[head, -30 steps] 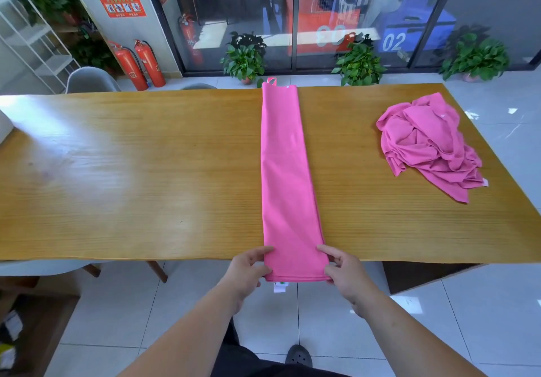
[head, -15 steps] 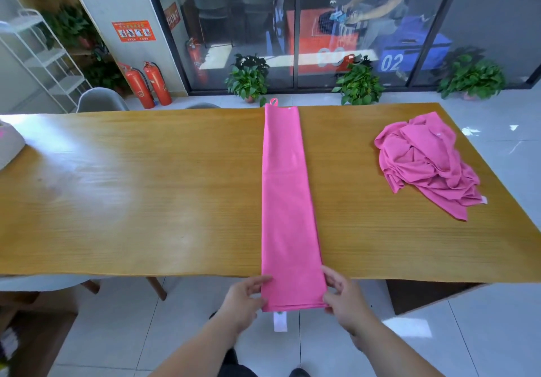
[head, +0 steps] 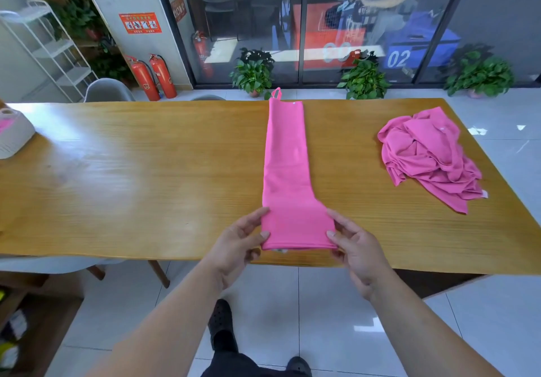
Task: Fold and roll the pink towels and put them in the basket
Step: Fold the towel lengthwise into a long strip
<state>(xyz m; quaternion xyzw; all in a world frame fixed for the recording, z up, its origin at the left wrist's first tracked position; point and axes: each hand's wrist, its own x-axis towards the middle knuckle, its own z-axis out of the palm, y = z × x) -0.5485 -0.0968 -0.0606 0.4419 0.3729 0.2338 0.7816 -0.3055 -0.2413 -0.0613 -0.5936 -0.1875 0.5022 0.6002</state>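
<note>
Pink towel (head: 285,157), smooth strip (doubled end) between left hand (head: 237,247), right hand (head: 355,252)

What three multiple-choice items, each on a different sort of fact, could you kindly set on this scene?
1. Where does the crumpled towel pile lie? A. on the table's right side B. on the floor C. on a chair
2. How many hands hold the folded towel? A. none B. one C. two: left hand, right hand
3. What state is the folded towel in? A. a long narrow strip B. fully rolled up C. spread out unfolded
Key: 1 A, it sits on the wood right of the strip; 2 C, both pinch its near end; 3 A, it lies flat and narrow.
</note>
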